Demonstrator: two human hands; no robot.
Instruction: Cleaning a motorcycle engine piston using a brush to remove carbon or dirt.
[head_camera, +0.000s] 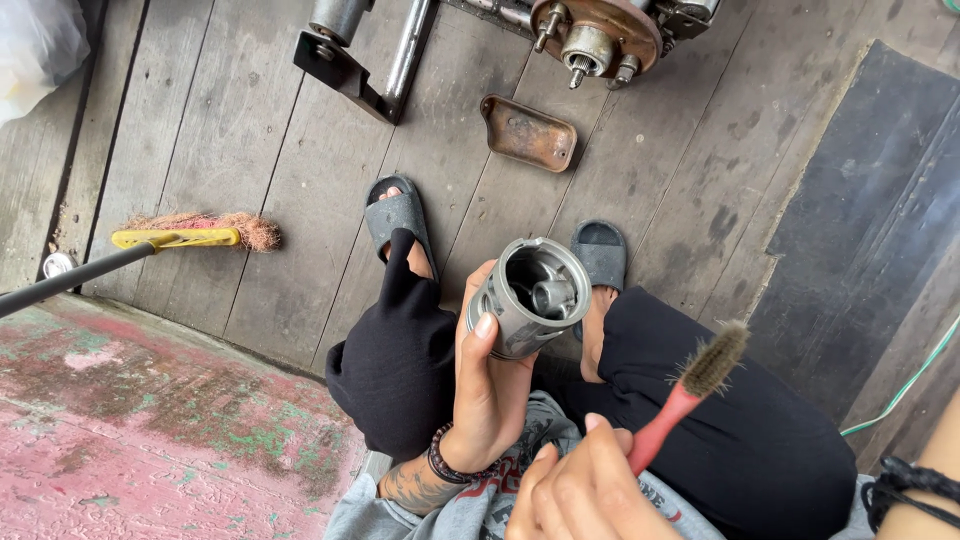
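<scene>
Dull grey cast metal, smooth and faintly shiny, on the piston (531, 297). Red plastic handle and worn, frayed bristles on the brush (690, 395). Weathered, rough grey wood on the floor planks (250, 150). Rusty brown metal on the small tray (528, 133). Matt black cloth on the trousers (740, 440).

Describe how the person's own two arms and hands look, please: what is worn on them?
Both hands are bare, without gloves or sleeves. The left hand has a dark beaded bracelet at the wrist and a dark tattoo on the forearm. The right hand shows nothing worn.
</scene>
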